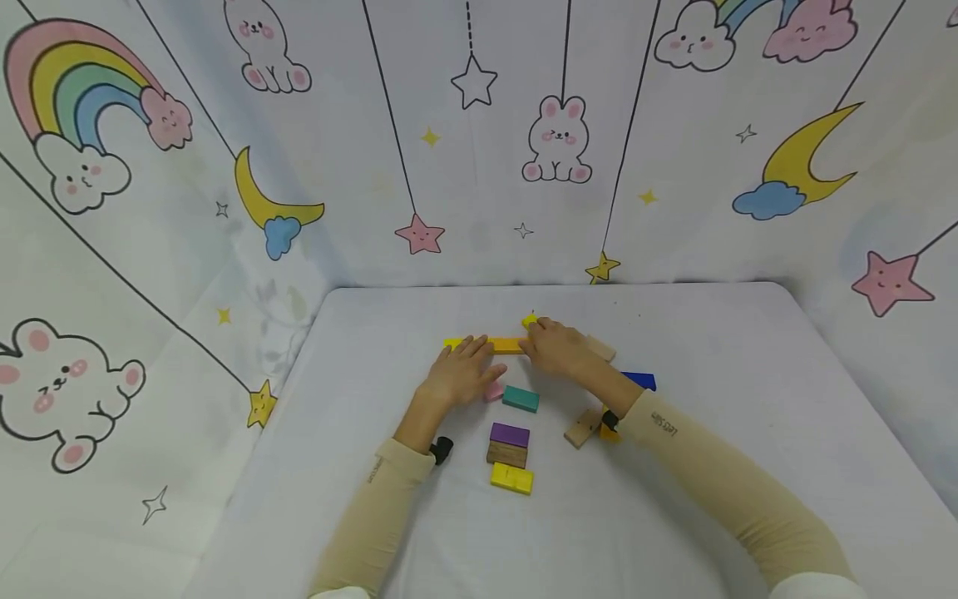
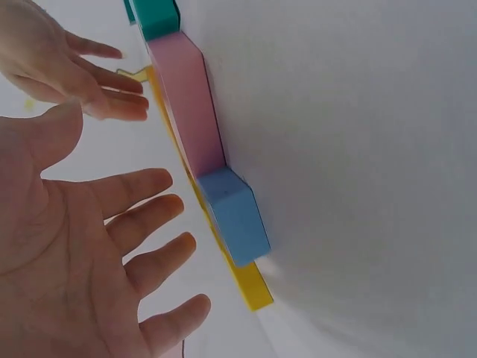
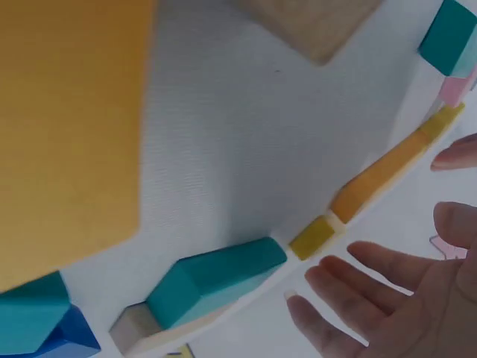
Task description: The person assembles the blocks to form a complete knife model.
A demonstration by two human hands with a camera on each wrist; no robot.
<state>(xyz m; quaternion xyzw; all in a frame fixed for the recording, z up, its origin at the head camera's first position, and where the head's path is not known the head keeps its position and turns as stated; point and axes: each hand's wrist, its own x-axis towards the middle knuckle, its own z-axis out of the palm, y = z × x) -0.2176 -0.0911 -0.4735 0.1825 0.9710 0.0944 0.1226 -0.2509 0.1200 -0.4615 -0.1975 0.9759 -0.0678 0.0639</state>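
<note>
My left hand point(image 1: 460, 374) is over the left part of a row of yellow and orange blocks, its fingers loosely extended. In the left wrist view its spread fingers hold nothing, near a light blue block point(image 2: 235, 216) and a pink block point(image 2: 188, 104). A yellow block end point(image 2: 255, 291) shows beyond them. My right hand point(image 1: 557, 348) reaches over the row's right end, fingers extended and holding nothing. The right wrist view shows it near a yellow block point(image 3: 313, 237) and an orange block point(image 3: 384, 175). Another yellow block point(image 1: 530, 320) shows at its fingertips in the head view.
A teal block point(image 1: 520, 399) lies in front of the hands. Nearer stand a purple block point(image 1: 511, 434), a brown wooden block point(image 1: 507, 454) and a yellow block point(image 1: 512, 478). Wooden blocks point(image 1: 582, 428) and a blue block point(image 1: 639, 380) lie by the right forearm. A patterned cloth surrounds the white table point(image 1: 359, 358).
</note>
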